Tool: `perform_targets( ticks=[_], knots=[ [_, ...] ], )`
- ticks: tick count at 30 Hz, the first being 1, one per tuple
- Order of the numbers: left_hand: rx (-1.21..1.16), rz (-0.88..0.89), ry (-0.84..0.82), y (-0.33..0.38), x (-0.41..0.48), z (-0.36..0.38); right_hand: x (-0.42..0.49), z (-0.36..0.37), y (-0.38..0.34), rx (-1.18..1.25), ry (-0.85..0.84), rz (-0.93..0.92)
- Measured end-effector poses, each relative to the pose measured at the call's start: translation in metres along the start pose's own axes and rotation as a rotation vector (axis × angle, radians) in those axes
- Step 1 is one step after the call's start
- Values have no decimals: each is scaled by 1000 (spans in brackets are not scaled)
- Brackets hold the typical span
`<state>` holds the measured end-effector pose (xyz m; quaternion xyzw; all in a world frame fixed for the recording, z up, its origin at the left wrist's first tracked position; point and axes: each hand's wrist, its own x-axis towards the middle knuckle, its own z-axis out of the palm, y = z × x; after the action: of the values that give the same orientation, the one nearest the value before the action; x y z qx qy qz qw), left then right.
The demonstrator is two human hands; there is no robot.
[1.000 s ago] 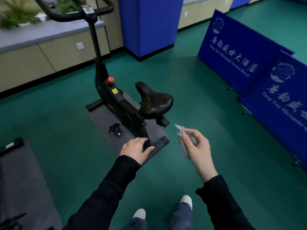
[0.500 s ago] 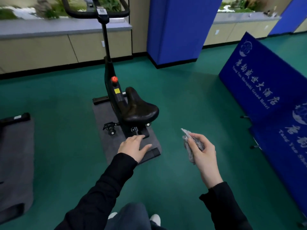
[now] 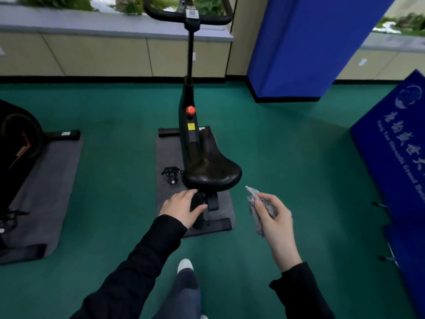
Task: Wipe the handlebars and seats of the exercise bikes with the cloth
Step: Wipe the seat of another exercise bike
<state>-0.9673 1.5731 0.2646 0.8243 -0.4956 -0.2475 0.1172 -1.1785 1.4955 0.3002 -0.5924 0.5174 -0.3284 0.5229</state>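
While the crumpled grey cloth (image 3: 257,210) is pinched between the thumb and the curled fingers of the right hand (image 3: 276,217), it is held in the air to the right of the seat (image 3: 211,171) and apart from it. One corner of it sticks up above the thumb and the rest hangs down past the palm.

The left hand (image 3: 181,207) is held just below the rear edge of the seat, in front of the seat post (image 3: 198,221). Its fingers are relaxed and nearly straight, its thumb is spread wide, and nothing is gripped. Whether the post is touched cannot be told.

The exercise bike (image 3: 189,97) is seen from behind, standing on a grey mat (image 3: 167,157). The black seat lies nearest. Beyond it a yellow label (image 3: 191,126) and a red knob (image 3: 190,110) are carried on the frame. A thin stem rises to the handlebars (image 3: 161,16) at the top of the view, before a grey ledge (image 3: 92,21). A pedal (image 3: 171,174) is seen to the left of the frame, above the mat.

A second bike (image 3: 16,143), cut off by the left edge, is borne by a second mat (image 3: 53,180). A blue padded pillar (image 3: 305,47) and a blue barrier (image 3: 395,146) with white lettering stand to the right on the green floor (image 3: 287,146). A white-toed shoe (image 3: 185,264) is seen at the bottom.
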Motion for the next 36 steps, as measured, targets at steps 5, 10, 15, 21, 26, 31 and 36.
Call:
perform_targets(
  ticks=[5,10,15,21,26,31,36],
  knots=[
    [-65,-79,13,-16,40,-1,52,33,-11,-46,-77,-17],
    [-148,-124,12,-30,72,3,91,59,-16,-122,-137,-40],
    [-273,-144,40,-39,90,12,124,83,-18,-240,-220,-85],
    [-407,-156,91,-43,103,28,165,110,-19,-382,-326,-271],
    [-522,-190,141,-45,113,40,197,143,-20,-570,-577,-615],
    [-573,-251,239,-47,116,50,216,169,-6,-827,-939,-895],
    [-626,-269,300,-46,117,56,232,172,5,-929,-1089,-1062]
  ],
)
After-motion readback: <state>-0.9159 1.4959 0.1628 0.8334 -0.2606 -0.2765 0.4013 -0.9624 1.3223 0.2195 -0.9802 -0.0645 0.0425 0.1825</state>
